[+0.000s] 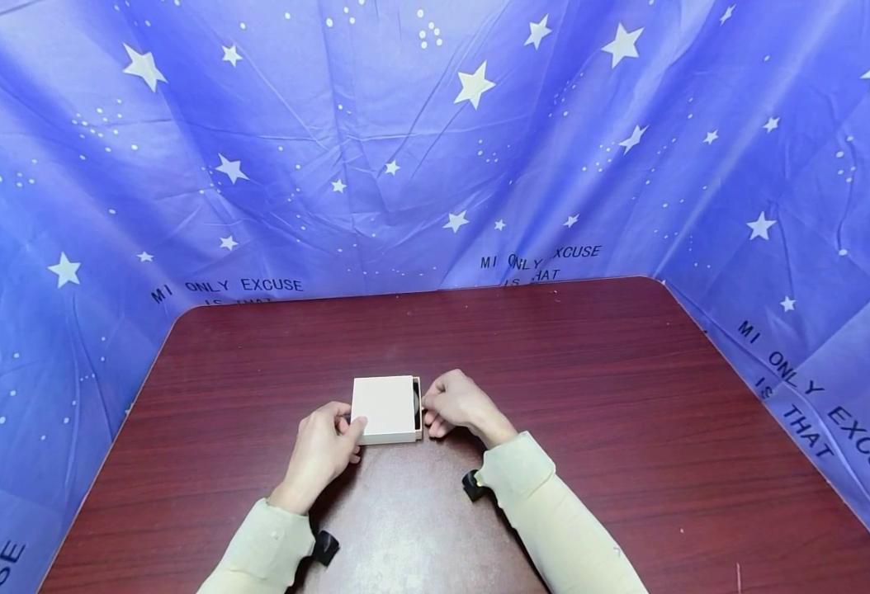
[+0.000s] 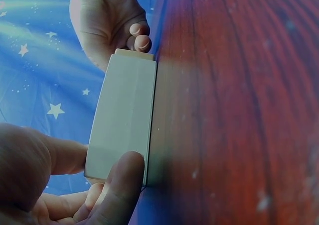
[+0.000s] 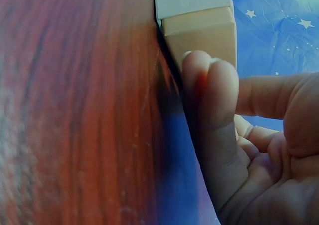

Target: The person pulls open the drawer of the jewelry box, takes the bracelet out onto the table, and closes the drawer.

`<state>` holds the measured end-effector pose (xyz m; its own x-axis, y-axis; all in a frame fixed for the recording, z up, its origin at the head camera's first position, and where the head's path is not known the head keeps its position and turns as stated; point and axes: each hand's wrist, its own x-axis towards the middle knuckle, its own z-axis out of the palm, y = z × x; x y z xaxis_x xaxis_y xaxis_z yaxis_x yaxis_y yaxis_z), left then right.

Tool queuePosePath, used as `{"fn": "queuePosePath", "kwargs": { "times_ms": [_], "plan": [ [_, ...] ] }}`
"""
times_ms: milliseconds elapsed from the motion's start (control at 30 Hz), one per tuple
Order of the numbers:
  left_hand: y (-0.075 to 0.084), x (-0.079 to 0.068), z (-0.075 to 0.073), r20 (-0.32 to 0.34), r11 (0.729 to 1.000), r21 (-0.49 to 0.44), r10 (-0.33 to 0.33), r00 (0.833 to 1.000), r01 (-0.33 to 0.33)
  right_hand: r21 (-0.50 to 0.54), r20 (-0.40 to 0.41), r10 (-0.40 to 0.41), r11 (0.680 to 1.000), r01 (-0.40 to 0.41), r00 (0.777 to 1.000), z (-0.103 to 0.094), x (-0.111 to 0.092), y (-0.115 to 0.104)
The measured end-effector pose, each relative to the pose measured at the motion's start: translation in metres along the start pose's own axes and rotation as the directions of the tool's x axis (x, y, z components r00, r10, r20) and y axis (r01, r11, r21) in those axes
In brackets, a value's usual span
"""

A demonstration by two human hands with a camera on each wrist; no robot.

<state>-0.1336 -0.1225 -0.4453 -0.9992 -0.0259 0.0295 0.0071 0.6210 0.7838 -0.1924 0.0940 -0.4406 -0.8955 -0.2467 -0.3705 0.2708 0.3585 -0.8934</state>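
A white drawer-style box (image 1: pixel 383 409) lies on the table in the head view. Its inner tray (image 3: pixel 199 41) sticks out a little from the right end of the sleeve, showing a narrow dark strip of the inside from above. At the left end my left hand (image 1: pixel 322 445) grips the sleeve, thumb near the front corner and fingers around the far end. The right hand (image 1: pixel 461 404) pinches the projecting end of the tray, fingertips at its edge in the right wrist view. What the tray contains is hidden under the sleeve.
The box rests on a dark red wood-grain table (image 1: pixel 591 371) with rounded far corners. A blue curtain (image 1: pixel 405 124) with white stars and printed words hangs behind the table and along both sides. Black straps (image 1: pixel 472 485) sit at both wrists, by the pale sleeves.
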Motion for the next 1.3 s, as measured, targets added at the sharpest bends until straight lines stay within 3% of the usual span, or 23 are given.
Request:
{"fn": "queuePosePath", "kwargs": {
  "times_ms": [1300],
  "plan": [
    [0.0011, -0.001, -0.0002, 0.012, 1.0, 0.002, -0.008, 1.0, 0.008, 0.006, -0.009, 0.014, 1.0, -0.014, 1.0, -0.0054, -0.0011, 0.0019]
  ]
}}
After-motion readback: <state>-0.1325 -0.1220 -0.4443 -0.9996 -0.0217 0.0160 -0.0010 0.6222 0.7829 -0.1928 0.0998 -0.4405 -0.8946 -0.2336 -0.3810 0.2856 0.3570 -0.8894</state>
